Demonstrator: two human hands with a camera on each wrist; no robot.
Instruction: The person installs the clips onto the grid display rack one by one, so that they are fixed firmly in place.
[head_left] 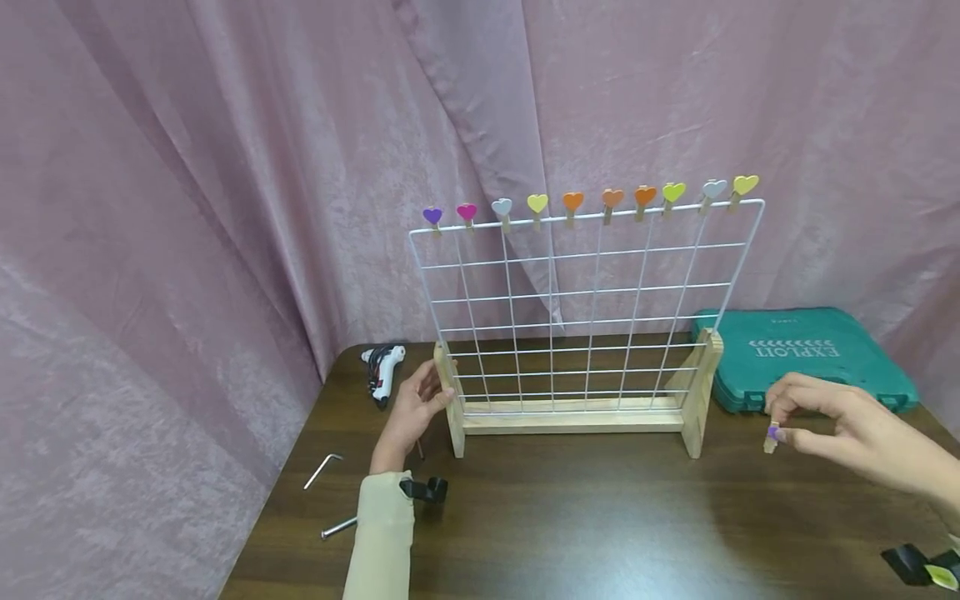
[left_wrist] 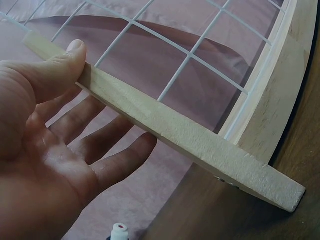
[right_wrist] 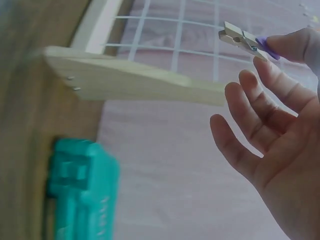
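Observation:
A white wire grid (head_left: 592,292) stands upright in a wooden stand (head_left: 573,423). Several small wooden clothespins with coloured hearts, such as an orange one (head_left: 573,201), sit along its top wire. My left hand (head_left: 415,408) holds the stand's left upright (left_wrist: 165,120), with the thumb on its edge and the fingers round the far side. To the right of the stand, my right hand (head_left: 840,421) pinches a small clothespin (right_wrist: 240,37) with a purple heart between thumb and index finger. The other fingers of that hand are spread and bent slightly.
A green tool case (head_left: 795,354) lies at the back right, behind the right hand. On the left of the brown table (head_left: 570,517) lie a white glue gun (head_left: 384,367), a hex key (head_left: 322,471) and a metal bolt (head_left: 339,527). A pink curtain (head_left: 360,150) hangs behind.

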